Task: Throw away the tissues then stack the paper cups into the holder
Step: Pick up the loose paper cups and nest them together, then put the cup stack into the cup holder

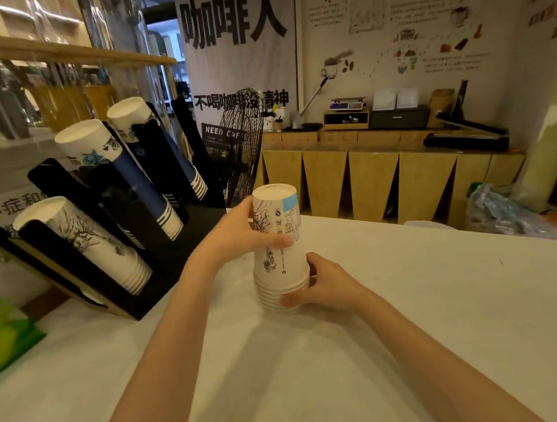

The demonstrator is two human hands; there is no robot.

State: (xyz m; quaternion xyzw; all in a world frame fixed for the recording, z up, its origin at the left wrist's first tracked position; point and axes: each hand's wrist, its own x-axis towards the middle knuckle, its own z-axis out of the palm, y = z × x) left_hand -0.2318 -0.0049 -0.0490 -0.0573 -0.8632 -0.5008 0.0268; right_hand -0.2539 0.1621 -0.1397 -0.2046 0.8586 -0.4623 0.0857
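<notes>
Both hands grip stacked cups; banner reads "咖啡人".

You are standing in a coffee shop. Ahead of you hangs a large white banner with bold black Chinese characters, and below it a small dark sign reading "NEED COFFEE". The pale wall to the right carries illustrated drawings of beans and brewing gear. A black tilted rack holding rows of nested paper cups stands at your left, and a long light wooden counter bears a small digital scale.
</notes>
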